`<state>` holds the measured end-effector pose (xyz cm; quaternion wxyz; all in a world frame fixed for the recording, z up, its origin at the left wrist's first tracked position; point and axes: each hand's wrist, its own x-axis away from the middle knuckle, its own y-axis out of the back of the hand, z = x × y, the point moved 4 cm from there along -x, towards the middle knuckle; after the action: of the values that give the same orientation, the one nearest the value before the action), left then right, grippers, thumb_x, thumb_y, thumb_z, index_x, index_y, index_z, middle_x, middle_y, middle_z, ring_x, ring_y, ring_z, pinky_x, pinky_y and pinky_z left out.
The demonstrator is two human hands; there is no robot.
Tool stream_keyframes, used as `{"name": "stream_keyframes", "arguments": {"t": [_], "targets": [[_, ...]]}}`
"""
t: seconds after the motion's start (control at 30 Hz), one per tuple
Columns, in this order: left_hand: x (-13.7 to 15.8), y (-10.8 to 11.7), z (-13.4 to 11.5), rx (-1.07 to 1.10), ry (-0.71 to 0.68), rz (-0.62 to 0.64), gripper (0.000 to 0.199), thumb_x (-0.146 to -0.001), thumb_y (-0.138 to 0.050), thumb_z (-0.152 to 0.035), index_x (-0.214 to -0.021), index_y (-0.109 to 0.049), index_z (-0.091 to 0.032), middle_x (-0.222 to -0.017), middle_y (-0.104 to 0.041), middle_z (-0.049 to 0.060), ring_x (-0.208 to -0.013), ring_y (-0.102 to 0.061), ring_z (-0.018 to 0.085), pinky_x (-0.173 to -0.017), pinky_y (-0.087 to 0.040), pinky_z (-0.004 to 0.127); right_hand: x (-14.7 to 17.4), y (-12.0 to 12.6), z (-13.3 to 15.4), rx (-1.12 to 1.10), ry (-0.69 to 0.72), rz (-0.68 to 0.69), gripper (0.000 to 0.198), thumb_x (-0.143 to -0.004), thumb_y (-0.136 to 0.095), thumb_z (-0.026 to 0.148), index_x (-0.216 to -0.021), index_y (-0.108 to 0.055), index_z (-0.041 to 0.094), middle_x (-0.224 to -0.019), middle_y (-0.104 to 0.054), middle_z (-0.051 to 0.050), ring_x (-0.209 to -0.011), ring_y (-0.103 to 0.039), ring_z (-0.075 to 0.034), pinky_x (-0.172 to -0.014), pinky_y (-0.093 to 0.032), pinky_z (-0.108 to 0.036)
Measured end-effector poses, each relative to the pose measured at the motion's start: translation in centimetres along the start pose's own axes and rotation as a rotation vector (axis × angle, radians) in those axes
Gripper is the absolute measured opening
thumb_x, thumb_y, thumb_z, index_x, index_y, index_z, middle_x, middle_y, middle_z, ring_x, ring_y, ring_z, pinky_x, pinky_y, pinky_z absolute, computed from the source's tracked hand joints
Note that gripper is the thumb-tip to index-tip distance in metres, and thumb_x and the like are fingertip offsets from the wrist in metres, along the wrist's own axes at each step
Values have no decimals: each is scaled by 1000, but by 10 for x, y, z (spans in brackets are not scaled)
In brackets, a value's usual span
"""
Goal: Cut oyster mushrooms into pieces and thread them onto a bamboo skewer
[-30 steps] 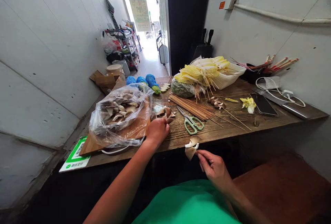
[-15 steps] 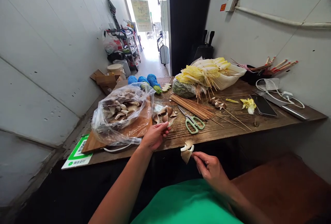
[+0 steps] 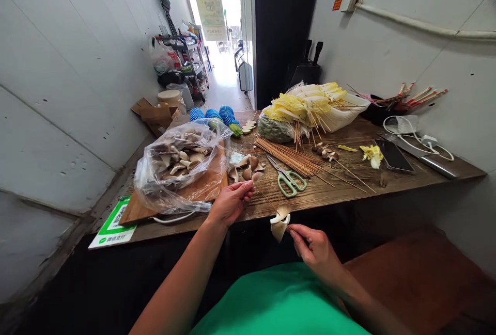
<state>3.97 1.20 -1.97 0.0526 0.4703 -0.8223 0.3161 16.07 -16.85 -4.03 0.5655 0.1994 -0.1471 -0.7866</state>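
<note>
A person in a green top sits at a worn wooden desk (image 3: 349, 190); nearest the camera, the right hand (image 3: 315, 251) is pinched shut on the end of a thin bamboo skewer (image 3: 271, 204) that already carries two mushroom pieces (image 3: 279, 221), held just off the desk's front edge; the skewer's bare tip slants up toward the left hand (image 3: 229, 202), which a second ago lay among the loose mushroom pieces (image 3: 246, 167) on the desk and has since drawn back with one small piece (image 3: 253, 177) gripped between thumb and fingertips, now close to the skewer's point; that shift suggests the next piece is about to be threaded on.

Just behind the hands lie green-handled scissors (image 3: 289, 179) and a fanned bundle of bare skewers (image 3: 290, 159); to the left, a clear plastic bag of mushrooms (image 3: 182, 164) rests on a wooden board (image 3: 170, 203), with a green-and-white sign (image 3: 112, 226) beside it; to the right, a phone (image 3: 393, 155) and a white cable (image 3: 418, 141).

Farther back, a white tray (image 3: 344, 113) is heaped with skewered yellow leaves (image 3: 306, 105); blue net sleeves (image 3: 217, 114) sit at the desk's far end; beyond, a bright corridor with a loaded shelf rack (image 3: 182, 61).
</note>
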Motion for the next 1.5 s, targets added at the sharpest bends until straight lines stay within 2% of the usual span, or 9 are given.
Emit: {"name": "stream_keyframes", "arguments": {"t": [0.13,0.43,0.5,0.67,0.73,0.93,1.13,1.27,1.5], "targets": [[1,2,-2,51,-1,-41,5,-74,-63,-9,-78,-62,-7,-68,-63,7,-52,-55,5,-44,-42,10,1,1,-1,-10,2,-9,32,-89,-40,31,-94,-65,12,-55,-48,1,-50,-47,-11,-46,-35,-20],[5,0,3,-61,48,-3,31,-69,-67,-11,-99,-58,-11,-81,-68,10,-61,-62,9,-51,-46,15,1,1,1,-1,9,1,33,-89,-40,31,-93,-66,12,-58,-50,0,-50,-47,-11,-47,-35,-20],[3,2,2,-181,-59,-26,32,-69,-68,-17,-99,-59,-12,-81,-69,9,-61,-62,10,-52,-47,17,1,2,1,-3,9,-3,33,-89,-39,32,-93,-66,12,-57,-49,0,-50,-47,-11,-46,-35,-20],[5,-2,-15,-776,-607,-207,30,-71,-64,-28,-99,-65,-18,-74,-68,4,-65,-63,15,-65,-49,26,1,6,-4,-16,-16,-42,34,-90,-40,34,-94,-65,12,-54,-48,1,-50,-48,-11,-45,-35,-20],[5,-7,-16,-880,-671,-205,29,-73,-62,-28,-99,-66,-18,-75,-68,4,-67,-63,16,-68,-49,28,1,8,-5,-18,-22,-59,34,-90,-40,34,-94,-65,13,-54,-49,1,-50,-48,-11,-45,-36,-20],[2,-7,-13,-926,-617,-227,20,-70,-63,-32,-80,-70,-17,-74,-69,5,-66,-61,16,-64,-46,26,4,11,-7,-4,-32,-61,35,-89,-41,35,-94,-66,12,-55,-52,-1,-50,-49,-11,-44,-36,-20],[-8,3,-4,-444,-293,-64,29,-59,-75,-32,-79,-68,-12,-68,-65,3,-58,-54,9,-55,-41,20,3,7,-8,-6,-22,-45,35,-90,-40,34,-95,-66,12,-57,-54,-1,-50,-50,-11,-44,-36,-19],[-6,-1,-2,-185,-128,92,31,-60,-77,-27,-84,-65,-13,-82,-65,5,-72,-60,12,-69,-49,25,2,5,-6,5,0,-28,35,-90,-39,33,-95,-66,13,-57,-54,-1,-50,-49,-11,-45,-37,-19],[-2,-4,-9,-153,-200,80,30,-65,-71,-25,-91,-59,-14,-78,-63,3,-72,-61,14,-73,-52,35,2,4,-3,11,2,-14,35,-90,-38,34,-95,-66,13,-58,-55,-1,-50,-48,-11,-45,-36,-19]]}}
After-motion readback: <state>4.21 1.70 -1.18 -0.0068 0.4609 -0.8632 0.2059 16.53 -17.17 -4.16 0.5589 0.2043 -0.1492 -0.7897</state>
